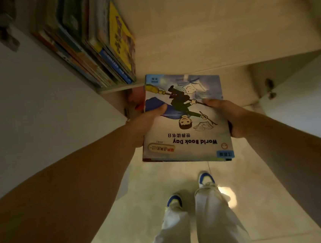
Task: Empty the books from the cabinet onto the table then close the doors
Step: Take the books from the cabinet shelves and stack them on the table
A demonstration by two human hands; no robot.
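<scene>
Holding a small stack of thin picture books (185, 118) with a pale blue "World Book Day" cover on top, both hands are out in front of the open cabinet. The left hand (147, 120) grips the left edge, with its thumb lying on the cover and its fingers hidden under the stack. The right hand (228, 114) grips the right edge the same way, thumb on top. The stack lies flat, up in the air, just below the front edge of the pale wooden cabinet shelf (206, 37). More colourful books (96, 45) stand packed together at the left end of that shelf, with a yellow one at the outside. A white cabinet door (25, 105) is swung open on the left, and another white door (313, 109) is open on the right. Far below are a shiny cream tiled floor (263, 199), white trousers (212, 224) and blue and white shoes (206, 179).
</scene>
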